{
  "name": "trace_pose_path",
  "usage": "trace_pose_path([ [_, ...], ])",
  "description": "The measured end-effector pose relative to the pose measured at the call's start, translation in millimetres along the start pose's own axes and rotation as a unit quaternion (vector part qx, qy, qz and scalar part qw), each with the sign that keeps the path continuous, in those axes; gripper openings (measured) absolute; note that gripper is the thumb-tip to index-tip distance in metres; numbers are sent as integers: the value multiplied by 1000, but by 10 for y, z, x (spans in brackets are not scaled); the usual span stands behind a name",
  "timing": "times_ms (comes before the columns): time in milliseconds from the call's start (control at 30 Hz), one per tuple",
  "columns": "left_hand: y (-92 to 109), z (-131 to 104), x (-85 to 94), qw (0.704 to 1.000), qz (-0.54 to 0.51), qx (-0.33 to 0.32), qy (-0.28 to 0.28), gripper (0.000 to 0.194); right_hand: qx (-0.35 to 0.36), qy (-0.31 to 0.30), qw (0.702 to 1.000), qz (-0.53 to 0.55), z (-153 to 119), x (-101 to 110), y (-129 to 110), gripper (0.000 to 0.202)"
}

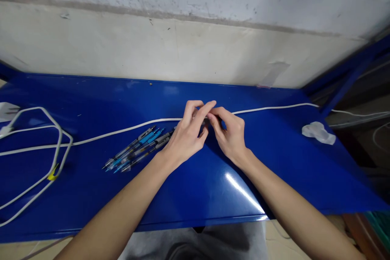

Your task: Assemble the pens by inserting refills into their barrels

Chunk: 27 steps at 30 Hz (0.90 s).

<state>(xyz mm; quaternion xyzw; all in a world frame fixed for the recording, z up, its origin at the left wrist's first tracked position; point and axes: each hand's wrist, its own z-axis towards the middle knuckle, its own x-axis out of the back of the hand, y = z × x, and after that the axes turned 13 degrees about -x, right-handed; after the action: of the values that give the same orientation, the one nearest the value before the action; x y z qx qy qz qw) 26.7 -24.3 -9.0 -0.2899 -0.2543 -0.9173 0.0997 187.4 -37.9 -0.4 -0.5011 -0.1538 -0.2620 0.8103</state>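
My left hand [190, 130] and my right hand [228, 132] meet over the middle of the blue surface [195, 195], fingertips touching or nearly so. The left fingers are bent, one crossing over toward the right fingertips. On the right, thumb and forefinger are pressed together in a pinch. Whatever lies between the fingertips is too small and hidden to name. A white cable [128, 129] passes behind or beneath both hands. Close by the left wrist lies a bundle of clear-barrelled pens [134, 150] with grey and light blue clips, partly covered by that hand.
A loop of white cable [57, 146] with a yellow tie [53, 172] lies at the left, beside a white plug [5, 131]. Crumpled translucent plastic [318, 133] rests at the right. A pale wall [183, 48] borders the back; a blue frame post [344, 77] stands right.
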Motion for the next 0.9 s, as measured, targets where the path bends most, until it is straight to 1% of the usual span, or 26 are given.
trace_pose_path([
  [100, 16, 8, -12, 1000, -17, -6, -8, 71, -30, -43, 998, -31, 10, -11, 31, 21],
  [233, 33, 13, 15, 999, -28, 22, -5, 82, -16, -121, 993, 10, 37, -33, 41, 13],
  [300, 35, 15, 35, 999, -33, 22, -7, 86, -29, -129, 991, 37, 60, -34, 48, 9],
  [367, 29, 21, 54, 999, -34, 11, -7, 85, -52, -117, 990, 59, 91, -19, 62, 8],
  [400, 21, 27, 62, 1000, -28, 3, -4, 82, -62, -102, 990, 71, 109, -4, 73, 7],
  [467, 0, 42, 77, 1000, 2, -8, 11, 71, -80, -47, 991, 98, 150, 34, 101, 7],
  [533, -24, 57, 88, 999, 44, -6, 22, 54, -99, 10, 987, 128, 186, 70, 131, 8],
  [567, -34, 61, 91, 998, 65, -1, 24, 44, -109, 23, 984, 141, 199, 84, 142, 9],
  [600, -44, 63, 92, 996, 83, 5, 25, 34, -120, 20, 981, 154, 207, 93, 149, 11],
  [633, -51, 62, 92, 995, 96, 9, 26, 27, -132, 4, 977, 166, 209, 98, 150, 13],
  [667, -57, 59, 91, 994, 105, 10, 29, 22, -143, -19, 974, 175, 207, 100, 147, 15],
  [733, -67, 48, 84, 993, 113, 6, 43, 20, -165, -53, 966, 190, 193, 100, 130, 20],
  [800, -74, 33, 71, 993, 107, -11, 49, 18, -184, -56, 962, 195, 183, 103, 115, 28],
  [900, -81, 19, 46, 995, 74, -43, 42, 15, -206, -42, 959, 190, 194, 114, 127, 44],
])
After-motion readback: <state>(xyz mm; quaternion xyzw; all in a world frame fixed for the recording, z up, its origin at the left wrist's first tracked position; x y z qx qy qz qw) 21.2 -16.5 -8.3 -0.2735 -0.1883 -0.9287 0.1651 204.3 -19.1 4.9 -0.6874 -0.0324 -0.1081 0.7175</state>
